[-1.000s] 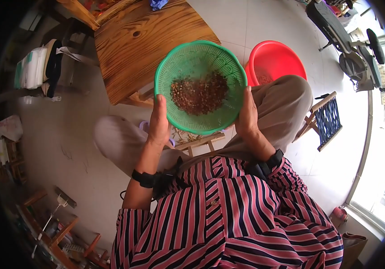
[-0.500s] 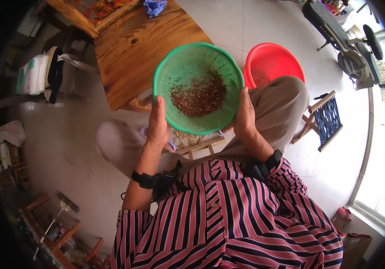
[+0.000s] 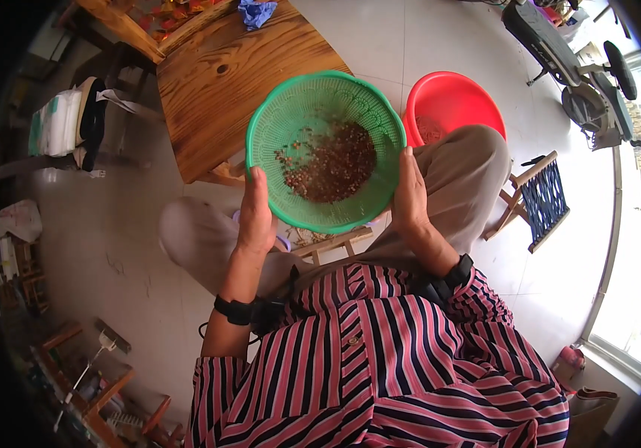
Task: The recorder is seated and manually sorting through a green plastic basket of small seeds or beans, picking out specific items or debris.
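Observation:
Between my two hands is a round green plastic colander (image 3: 313, 93), held in the air above my lap and tipped so its inside shows. My left hand (image 3: 257, 216) grips its lower left rim, thumb on top. On the right side, my right hand (image 3: 410, 190) clasps the rim the same way. The fingers of both hands are mostly hidden behind the bowl. Many small reddish-brown pieces (image 3: 339, 160), like nuts or beans, lie in the bowl's middle and right part, smeared by motion. Their exact kind cannot be made out.
A red plastic basin (image 3: 470, 97) with small brownish bits stands beyond my right knee. Left of the colander is a wooden table (image 3: 223, 97) bearing a crumpled blue piece (image 3: 258, 13). A folding stool (image 3: 544, 201) stands at right. Pale scraps lie on the floor below the colander.
The colander has shifted slightly left and tilted, its left side swinging out with my left hand. The brown pieces have slid and spread toward the right side of the bowl.

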The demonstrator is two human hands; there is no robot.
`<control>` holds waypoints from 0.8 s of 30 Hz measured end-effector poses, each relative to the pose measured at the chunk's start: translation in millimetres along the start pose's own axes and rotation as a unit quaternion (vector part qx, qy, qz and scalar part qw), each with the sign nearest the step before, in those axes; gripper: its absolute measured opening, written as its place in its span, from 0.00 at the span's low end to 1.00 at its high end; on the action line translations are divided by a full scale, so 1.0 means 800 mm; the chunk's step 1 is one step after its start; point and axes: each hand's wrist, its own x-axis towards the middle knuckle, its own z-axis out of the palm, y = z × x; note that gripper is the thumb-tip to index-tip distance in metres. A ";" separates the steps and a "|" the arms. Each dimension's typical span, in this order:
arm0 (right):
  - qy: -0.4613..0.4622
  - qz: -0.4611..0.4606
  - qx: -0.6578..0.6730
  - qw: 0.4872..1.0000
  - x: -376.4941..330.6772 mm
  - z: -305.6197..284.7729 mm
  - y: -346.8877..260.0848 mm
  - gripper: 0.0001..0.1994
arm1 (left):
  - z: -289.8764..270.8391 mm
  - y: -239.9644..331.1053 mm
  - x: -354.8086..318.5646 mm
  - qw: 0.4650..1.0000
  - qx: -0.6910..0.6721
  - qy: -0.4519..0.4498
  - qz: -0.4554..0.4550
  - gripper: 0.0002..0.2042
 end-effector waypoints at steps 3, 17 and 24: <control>-0.007 -0.030 -0.009 0.999 -0.009 0.007 -0.027 0.23 | 0.020 0.027 -0.005 0.998 0.008 0.000 0.056 0.34; -0.004 -0.063 -0.059 0.996 0.012 -0.001 -0.024 0.22 | 0.029 0.008 0.006 1.000 -0.010 -0.003 0.026 0.33; -0.046 -0.074 -0.011 0.996 0.007 0.007 -0.053 0.20 | 0.034 0.036 -0.006 0.998 0.014 -0.004 0.061 0.34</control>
